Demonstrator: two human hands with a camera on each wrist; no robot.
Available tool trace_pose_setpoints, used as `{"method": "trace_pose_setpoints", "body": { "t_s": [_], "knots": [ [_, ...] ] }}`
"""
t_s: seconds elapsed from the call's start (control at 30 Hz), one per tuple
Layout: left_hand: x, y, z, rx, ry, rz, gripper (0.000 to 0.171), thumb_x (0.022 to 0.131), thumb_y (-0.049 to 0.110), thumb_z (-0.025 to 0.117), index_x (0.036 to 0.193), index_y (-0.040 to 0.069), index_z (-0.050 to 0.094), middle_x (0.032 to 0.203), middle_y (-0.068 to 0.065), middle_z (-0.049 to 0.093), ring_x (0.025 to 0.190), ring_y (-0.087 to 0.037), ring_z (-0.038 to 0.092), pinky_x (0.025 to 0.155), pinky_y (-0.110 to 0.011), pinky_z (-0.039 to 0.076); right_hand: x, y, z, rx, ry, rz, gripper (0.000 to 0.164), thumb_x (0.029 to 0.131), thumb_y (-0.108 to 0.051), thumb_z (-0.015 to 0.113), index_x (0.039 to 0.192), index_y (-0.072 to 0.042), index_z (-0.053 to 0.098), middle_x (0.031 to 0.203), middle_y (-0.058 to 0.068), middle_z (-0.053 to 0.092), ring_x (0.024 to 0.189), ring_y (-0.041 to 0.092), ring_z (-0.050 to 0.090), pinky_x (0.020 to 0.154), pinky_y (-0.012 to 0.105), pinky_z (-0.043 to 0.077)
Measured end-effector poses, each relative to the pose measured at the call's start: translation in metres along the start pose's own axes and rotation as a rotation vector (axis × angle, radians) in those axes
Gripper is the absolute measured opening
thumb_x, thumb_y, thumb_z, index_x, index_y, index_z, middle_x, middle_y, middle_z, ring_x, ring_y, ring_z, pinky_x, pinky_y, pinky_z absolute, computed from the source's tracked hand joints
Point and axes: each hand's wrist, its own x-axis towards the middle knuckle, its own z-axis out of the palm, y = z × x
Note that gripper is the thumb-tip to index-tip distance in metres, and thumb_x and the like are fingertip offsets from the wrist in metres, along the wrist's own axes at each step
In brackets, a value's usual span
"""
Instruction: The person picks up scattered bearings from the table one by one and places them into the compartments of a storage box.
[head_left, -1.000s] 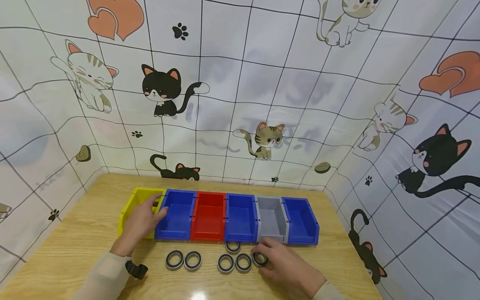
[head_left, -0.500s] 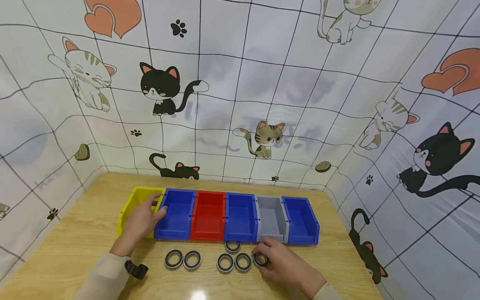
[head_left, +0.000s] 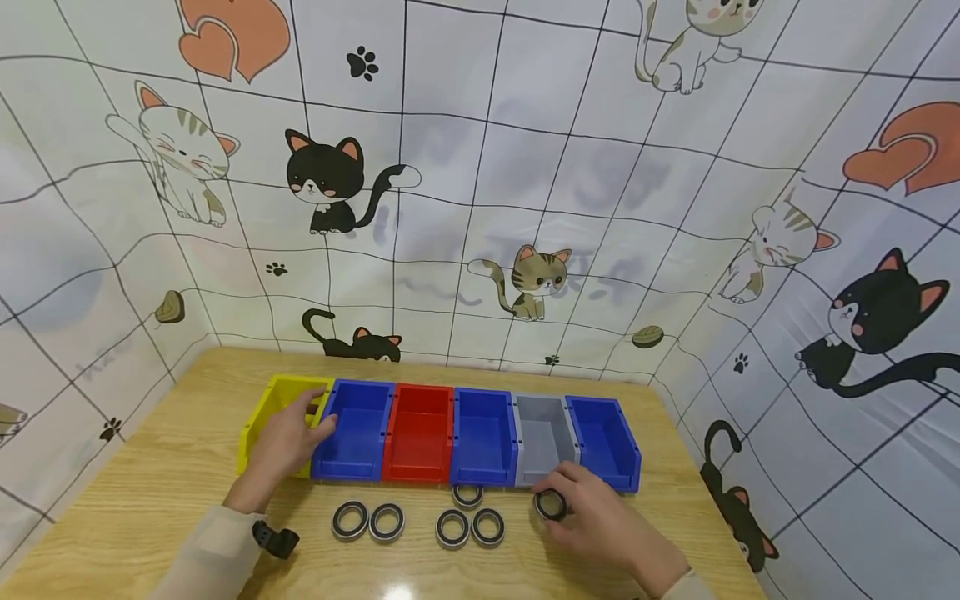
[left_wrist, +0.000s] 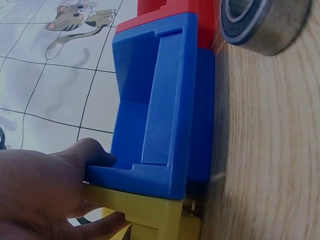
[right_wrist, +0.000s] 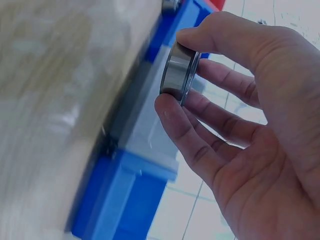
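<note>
My left hand straddles the adjoining walls of the yellow storage bin and the blue bin beside it. Its thumb lies over the blue rim, and its fingers reach into the yellow bin. A ball bearing with a shiny steel outer ring is pinched between the thumb and fingertips of my right hand. That hand hovers just in front of the grey bin, the bearing raised off the table. To its left lie a bearing, another bearing and a third bearing near the bins.
Two more bearings lie side by side farther left, one bearing touching or nearly touching its neighbour. The row continues with a red bin, a middle blue bin and a right-end blue bin. A cat-patterned cloth hangs behind the wooden table.
My right hand has lifted the rightmost bearing and carried it rightward, away from the other bearings, toward the grey bin's front. My left hand stays in the same place.
</note>
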Motion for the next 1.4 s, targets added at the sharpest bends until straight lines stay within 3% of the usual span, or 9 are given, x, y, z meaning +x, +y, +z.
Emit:
{"method": "trace_pose_setpoints", "body": {
  "t_s": [0.27,0.6,0.87,1.03,1.1,1.27,1.4],
  "knots": [
    [0.001,0.0,-0.001,0.011,-0.006,-0.004,0.071,0.116,0.03,0.068,0.173,-0.003,0.043,0.157,-0.041,0.064,0.132,-0.058,0.072,0.108,-0.07,0.063,-0.004,0.021,-0.022,-0.001,0.011,0.111,0.042,0.094,-0.014,0.095,0.132,-0.016,0.079,0.122,-0.002,0.073,0.103,0.015,0.072,0.082,0.031,0.063],
    [0.001,0.0,-0.006,0.011,-0.05,-0.023,0.072,0.114,0.029,0.07,0.171,-0.006,0.042,0.159,-0.042,0.062,0.136,-0.059,0.068,0.113,-0.071,0.06,-0.002,0.05,-0.041,-0.075,0.13,0.157,0.043,0.09,-0.01,0.099,0.128,-0.014,0.08,0.119,0.001,0.074,0.099,0.015,0.071,0.08,0.032,0.061],
    [0.005,0.003,-0.007,0.059,-0.057,0.022,0.07,0.116,0.028,0.066,0.169,-0.01,0.041,0.158,-0.043,0.061,0.135,-0.059,0.069,0.113,-0.073,0.059,0.004,0.073,-0.049,-0.082,0.128,0.238,0.044,0.092,-0.009,0.097,0.132,-0.011,0.079,0.124,0.007,0.076,0.099,0.015,0.071,0.081,0.035,0.063],
    [0.007,0.004,-0.01,0.068,-0.064,0.033,0.069,0.116,0.027,0.065,0.168,-0.011,0.04,0.16,-0.043,0.06,0.135,-0.057,0.069,0.114,-0.072,0.059,0.018,0.089,-0.047,-0.121,0.065,0.275,0.045,0.094,-0.011,0.095,0.136,-0.007,0.079,0.135,0.016,0.078,0.122,0.036,0.078,0.102,0.058,0.068],
    [0.008,0.004,-0.012,0.068,-0.065,0.036,0.067,0.116,0.026,0.066,0.167,-0.011,0.042,0.16,-0.042,0.06,0.135,-0.056,0.069,0.113,-0.071,0.06,0.025,0.095,-0.045,-0.157,0.012,0.282,0.045,0.094,-0.012,0.095,0.136,-0.006,0.08,0.137,0.017,0.078,0.127,0.04,0.078,0.106,0.061,0.067],
    [0.008,0.005,-0.013,0.091,-0.07,0.038,0.064,0.114,0.027,0.07,0.158,-0.014,0.048,0.149,-0.042,0.067,0.125,-0.053,0.073,0.105,-0.066,0.065,0.041,0.105,-0.038,-0.252,-0.095,0.249,0.042,0.091,-0.012,0.098,0.13,-0.005,0.083,0.122,0.011,0.08,0.107,0.025,0.076,0.097,0.051,0.068],
    [0.007,0.008,-0.015,0.081,-0.071,0.028,0.064,0.112,0.027,0.069,0.157,-0.015,0.05,0.145,-0.043,0.069,0.123,-0.054,0.075,0.099,-0.061,0.067,0.049,0.106,-0.032,-0.273,-0.152,0.242,0.044,0.088,-0.009,0.098,0.128,-0.001,0.081,0.116,0.012,0.079,0.105,0.024,0.074,0.098,0.052,0.068]
  ]
}}
